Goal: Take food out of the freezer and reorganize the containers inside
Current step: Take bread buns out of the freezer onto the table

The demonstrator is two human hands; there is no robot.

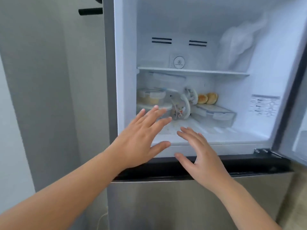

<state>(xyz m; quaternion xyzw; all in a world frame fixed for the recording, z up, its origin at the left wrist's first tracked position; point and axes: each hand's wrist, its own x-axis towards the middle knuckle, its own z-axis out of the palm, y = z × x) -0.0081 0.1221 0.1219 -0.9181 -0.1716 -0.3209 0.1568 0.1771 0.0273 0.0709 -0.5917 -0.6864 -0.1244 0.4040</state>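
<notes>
The freezer stands open in front of me. On its lower level, at the left, clear lidded containers are stacked, one with yellowish food. A round container lies tipped on its side in the middle. Two browned buns sit at the back, and a flat rectangular container lies to the right. My left hand is open, fingers spread, just in front of the left stack. My right hand is open too, hovering at the freezer's front lip. Neither hand holds anything.
A white plastic bag sits on the upper shelf at the right. The freezer door hangs open on the right. The closed steel fridge door is below. A grey wall is at the left.
</notes>
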